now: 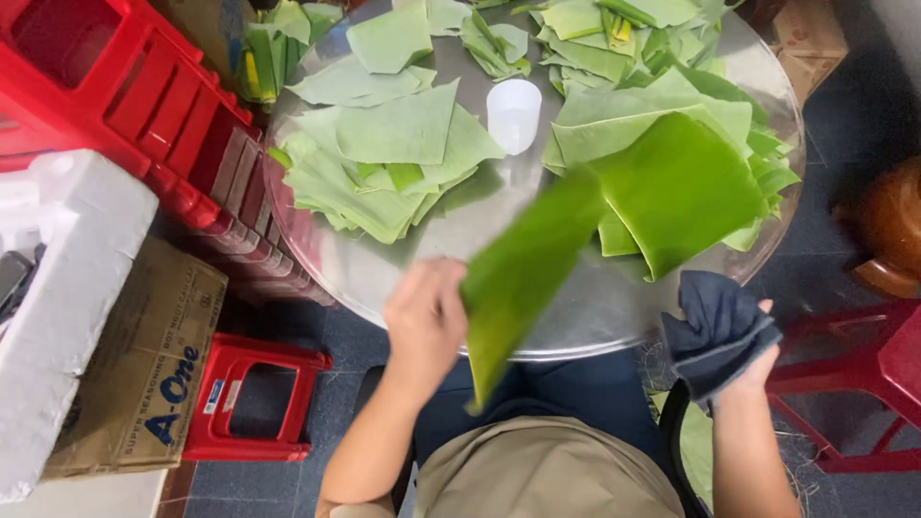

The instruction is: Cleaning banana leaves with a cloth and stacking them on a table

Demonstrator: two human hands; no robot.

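My left hand (425, 321) grips a long green banana leaf piece (523, 269) by its lower edge, blurred with motion, over the near rim of the round metal tray (384, 273). A dark blue cloth (718, 331) is bunched in my right hand (743, 369), just off the tray's near right edge. On the tray lie a pale stack of cut leaf pieces (384, 158) at the left and a brighter stack (672, 163) at the right. A white plastic cup (513, 115) stands upside down between the stacks.
More leaf scraps (595, 38) lie at the tray's far side. Red plastic stools (125, 86) are stacked at the left; a small red stool (251, 398) stands beside a cardboard box (144, 364) and a white foam box (58, 317). A red chair (863, 384) is at the right.
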